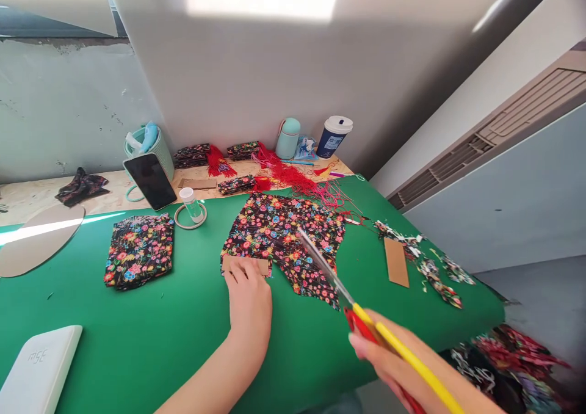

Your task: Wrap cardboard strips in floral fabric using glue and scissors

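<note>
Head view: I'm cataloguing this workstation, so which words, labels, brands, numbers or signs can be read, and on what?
White device: an upside-down marking, apparently "35W", though uncertain.
Dark blue cup: print too small to read.
Blue packet: any print too small to read.

Left hand [249,295] touches cardboard [262,265]; right hand [389,363] holds scissors [339,286].

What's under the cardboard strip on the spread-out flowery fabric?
Flowery black fabric shows along the far edge of the cardboard strip and at both ends. Whatever lies directly beneath is covered and can't be seen.
</note>
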The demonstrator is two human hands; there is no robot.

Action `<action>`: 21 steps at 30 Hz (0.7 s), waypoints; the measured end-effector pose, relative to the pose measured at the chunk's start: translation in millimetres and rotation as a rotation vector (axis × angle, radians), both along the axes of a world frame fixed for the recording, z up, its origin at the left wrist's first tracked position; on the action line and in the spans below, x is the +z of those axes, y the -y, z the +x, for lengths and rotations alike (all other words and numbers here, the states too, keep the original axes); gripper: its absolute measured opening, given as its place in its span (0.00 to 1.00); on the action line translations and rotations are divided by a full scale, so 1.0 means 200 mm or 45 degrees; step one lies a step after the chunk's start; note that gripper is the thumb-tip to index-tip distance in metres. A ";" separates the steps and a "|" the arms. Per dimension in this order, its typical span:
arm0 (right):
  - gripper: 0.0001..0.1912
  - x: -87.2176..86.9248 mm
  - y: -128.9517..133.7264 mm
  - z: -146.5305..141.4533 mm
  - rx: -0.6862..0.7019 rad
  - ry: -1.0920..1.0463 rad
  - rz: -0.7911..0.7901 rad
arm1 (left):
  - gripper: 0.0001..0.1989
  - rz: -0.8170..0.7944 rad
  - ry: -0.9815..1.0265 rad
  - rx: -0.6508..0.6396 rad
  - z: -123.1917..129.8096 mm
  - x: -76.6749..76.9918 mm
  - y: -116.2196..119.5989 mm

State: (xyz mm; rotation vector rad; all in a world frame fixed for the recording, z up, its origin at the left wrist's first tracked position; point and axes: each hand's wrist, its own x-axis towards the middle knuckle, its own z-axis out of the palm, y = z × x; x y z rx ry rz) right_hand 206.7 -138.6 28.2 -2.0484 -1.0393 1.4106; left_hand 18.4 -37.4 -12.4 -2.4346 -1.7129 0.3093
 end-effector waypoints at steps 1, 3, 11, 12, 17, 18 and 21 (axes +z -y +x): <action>0.17 0.02 -0.09 0.01 0.086 0.176 0.126 | 0.22 -0.001 -0.010 0.005 0.01 -0.01 0.00; 0.12 0.03 -0.32 0.03 0.230 0.493 0.325 | 0.23 0.000 -0.013 0.004 0.03 -0.02 0.01; 0.18 -0.09 -0.93 0.04 0.614 1.182 0.272 | 0.23 -0.015 -0.021 0.011 0.03 -0.06 0.00; 0.18 -0.10 -0.92 0.03 0.631 1.194 0.241 | 0.23 -0.037 0.019 0.009 0.03 -0.06 -0.01; 0.18 -0.08 -0.68 0.06 0.588 1.262 0.052 | 0.24 -0.129 0.288 -0.128 -0.05 -0.04 -0.12; 0.19 -0.08 -0.63 0.07 0.568 1.258 0.011 | 0.24 -0.147 0.342 -0.177 -0.07 -0.03 -0.15; 0.19 -0.07 -0.50 0.12 0.454 1.188 -0.017 | 0.24 -0.224 0.507 -0.336 -0.11 -0.02 -0.27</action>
